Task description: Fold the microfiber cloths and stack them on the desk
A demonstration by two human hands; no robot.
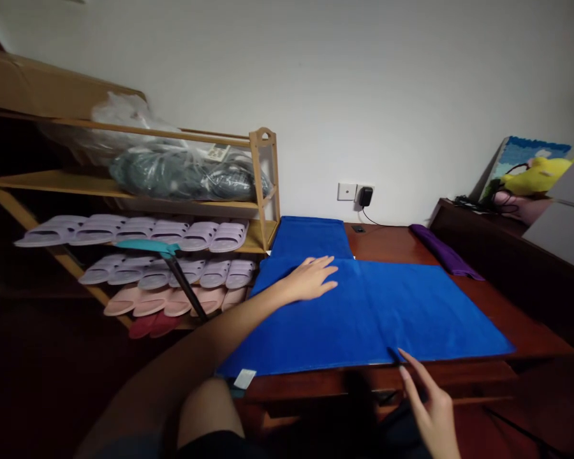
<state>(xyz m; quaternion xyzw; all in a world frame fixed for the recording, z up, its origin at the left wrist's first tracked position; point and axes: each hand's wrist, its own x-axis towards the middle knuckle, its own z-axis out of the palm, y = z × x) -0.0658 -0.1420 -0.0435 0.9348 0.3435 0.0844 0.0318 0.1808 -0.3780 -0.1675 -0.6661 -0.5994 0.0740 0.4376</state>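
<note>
A blue cloth (363,319) lies spread over a reddish-brown wooden table (387,241), with a white tag (244,378) at its near left corner. My left hand (313,278) rests flat on the cloth's upper left part, fingers apart, holding nothing. Near the front edge of the cloth is my right hand (428,398), thumb and forefinger apart, nothing between them; its other fingers are mostly hidden. Behind the spread cloth, against the wall, lies another blue cloth (310,236), folded.
On the left stands a wooden rack (263,191) with slippers (153,233) and plastic-wrapped items (186,172). A teal-topped handle (148,247) rises before it. A rolled purple cloth (447,253) lies at the back right. A black plug (365,196) is in the wall socket.
</note>
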